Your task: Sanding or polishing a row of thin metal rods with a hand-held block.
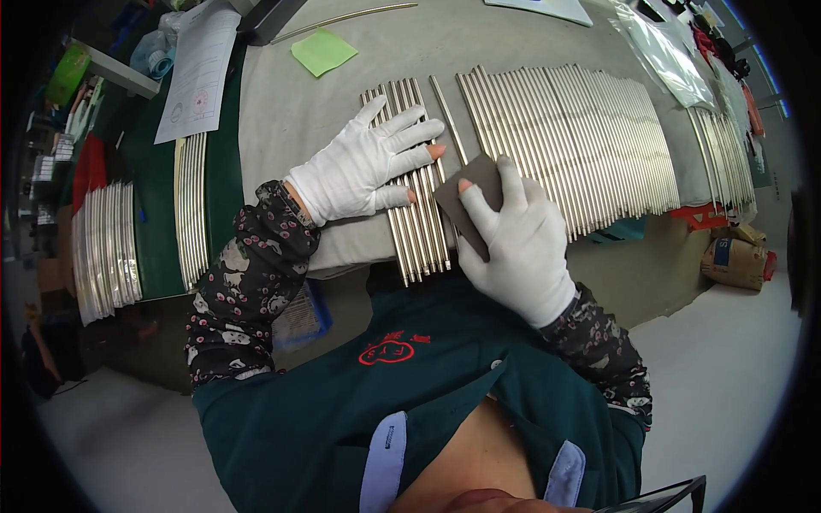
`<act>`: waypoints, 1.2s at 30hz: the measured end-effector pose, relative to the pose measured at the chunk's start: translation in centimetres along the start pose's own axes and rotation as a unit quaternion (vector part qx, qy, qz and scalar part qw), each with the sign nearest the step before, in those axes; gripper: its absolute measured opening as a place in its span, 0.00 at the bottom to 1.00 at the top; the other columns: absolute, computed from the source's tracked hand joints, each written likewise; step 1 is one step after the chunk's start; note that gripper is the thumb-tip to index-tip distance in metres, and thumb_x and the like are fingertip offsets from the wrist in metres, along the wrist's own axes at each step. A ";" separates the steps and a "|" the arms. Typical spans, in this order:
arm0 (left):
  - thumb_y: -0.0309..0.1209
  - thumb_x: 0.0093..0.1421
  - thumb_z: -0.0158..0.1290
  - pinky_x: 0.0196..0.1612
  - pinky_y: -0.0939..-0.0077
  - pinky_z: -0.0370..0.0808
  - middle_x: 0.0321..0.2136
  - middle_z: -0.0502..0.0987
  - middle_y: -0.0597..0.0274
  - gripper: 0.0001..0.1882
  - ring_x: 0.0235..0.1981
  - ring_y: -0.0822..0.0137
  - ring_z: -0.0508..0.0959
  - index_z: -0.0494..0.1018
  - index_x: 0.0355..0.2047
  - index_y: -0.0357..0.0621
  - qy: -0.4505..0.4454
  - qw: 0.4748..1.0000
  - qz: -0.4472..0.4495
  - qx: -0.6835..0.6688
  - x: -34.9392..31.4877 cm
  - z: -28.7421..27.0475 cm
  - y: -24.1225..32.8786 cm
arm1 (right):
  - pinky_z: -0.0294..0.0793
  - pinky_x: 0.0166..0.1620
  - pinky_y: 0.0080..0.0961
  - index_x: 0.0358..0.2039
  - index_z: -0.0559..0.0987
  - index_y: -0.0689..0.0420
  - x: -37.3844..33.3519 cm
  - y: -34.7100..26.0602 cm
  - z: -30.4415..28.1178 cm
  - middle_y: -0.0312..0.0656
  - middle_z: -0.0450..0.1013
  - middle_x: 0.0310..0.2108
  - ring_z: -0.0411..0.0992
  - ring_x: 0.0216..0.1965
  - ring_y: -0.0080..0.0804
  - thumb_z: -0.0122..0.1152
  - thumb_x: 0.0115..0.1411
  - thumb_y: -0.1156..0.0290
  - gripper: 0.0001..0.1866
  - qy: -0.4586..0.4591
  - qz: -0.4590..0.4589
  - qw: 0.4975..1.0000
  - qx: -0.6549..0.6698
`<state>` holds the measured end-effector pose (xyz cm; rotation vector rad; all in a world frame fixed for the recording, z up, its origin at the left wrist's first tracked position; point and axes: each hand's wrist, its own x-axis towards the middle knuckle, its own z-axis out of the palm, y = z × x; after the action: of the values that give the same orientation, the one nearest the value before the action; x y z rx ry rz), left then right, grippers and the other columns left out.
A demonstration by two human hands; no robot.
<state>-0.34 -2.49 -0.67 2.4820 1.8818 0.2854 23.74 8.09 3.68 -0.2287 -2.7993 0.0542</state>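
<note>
My left hand (349,167), in a white glove with a couple of bare fingertips, lies flat with fingers spread across a small group of shiny metal rods (421,235) on the cloth-covered table. My right hand (528,248), also gloved, grips a dark grey-brown pad (454,205), thumb on top. It looks like a sanding sponge. The pad rests over a single rod (445,113) that stands apart from the others; its lower part is hidden beneath. Right of that lies a wide row of similar rods (569,141), side by side.
A green paper slip (324,52) and a thin curved rod (351,17) lie at the back. Leftward are a printed sheet (201,73), a narrow rod bundle (193,209) and plastic-wrapped rods (107,248). Clear plastic (671,56) and more rods (723,158) sit far right.
</note>
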 end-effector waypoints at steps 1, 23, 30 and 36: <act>0.60 0.64 0.33 0.65 0.36 0.42 0.66 0.57 0.57 0.35 0.67 0.48 0.53 0.56 0.66 0.57 0.000 1.000 -0.003 -0.005 0.0 -0.1 0.0 | 0.74 0.34 0.35 0.49 0.74 0.56 0.7 0.1 0.3 0.63 0.65 0.51 0.72 0.40 0.48 0.66 0.44 0.62 0.29 -0.006 0.010 1.000 -0.004; 0.61 0.63 0.34 0.65 0.36 0.44 0.65 0.58 0.57 0.36 0.67 0.48 0.54 0.59 0.64 0.54 -0.004 1.000 -0.007 0.001 0.1 -0.3 0.0 | 0.74 0.36 0.36 0.46 0.75 0.55 0.0 1.0 0.1 0.60 0.65 0.50 0.71 0.39 0.48 0.67 0.41 0.65 0.28 0.015 0.001 0.999 0.050; 0.63 0.63 0.32 0.66 0.38 0.44 0.65 0.56 0.55 0.38 0.67 0.48 0.53 0.58 0.64 0.51 -0.002 1.000 -0.007 -0.006 0.5 -0.8 0.7 | 0.70 0.46 0.41 0.50 0.73 0.50 -4.0 3.8 -2.3 0.57 0.63 0.54 0.67 0.45 0.51 0.68 0.38 0.68 0.33 0.067 0.072 0.995 0.034; 0.62 0.63 0.32 0.66 0.38 0.44 0.65 0.56 0.53 0.38 0.67 0.47 0.54 0.58 0.64 0.52 -0.013 1.000 -0.003 0.003 -0.3 -0.3 0.8 | 0.70 0.40 0.36 0.51 0.74 0.49 -4.7 1.7 -2.4 0.57 0.62 0.55 0.68 0.44 0.48 0.70 0.36 0.66 0.35 -0.001 0.025 0.998 0.065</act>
<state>0.34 -3.00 -0.31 2.4707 1.8834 0.2477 29.12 9.03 4.33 -0.2676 -2.7783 0.2481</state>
